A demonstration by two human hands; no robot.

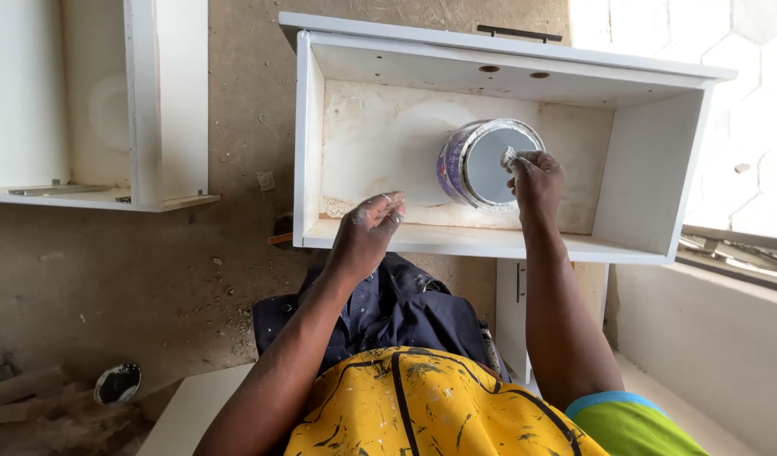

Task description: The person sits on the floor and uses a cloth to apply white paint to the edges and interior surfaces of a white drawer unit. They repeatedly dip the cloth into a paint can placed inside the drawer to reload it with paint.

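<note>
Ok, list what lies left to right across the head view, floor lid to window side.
Round lid on the floor → white cabinet panel → left hand → paint can → right hand → drawer's right wall.

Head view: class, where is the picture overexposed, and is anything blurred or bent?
Head view: the tiled wall at upper right is washed out by daylight; the drawer box edges bow from wide-angle distortion; the paint can and both hands look sharp.

dusty bare floor (236, 279), white cabinet panel (165, 101) left, pale hexagon tiles (743, 101) right, bright daylight.
</note>
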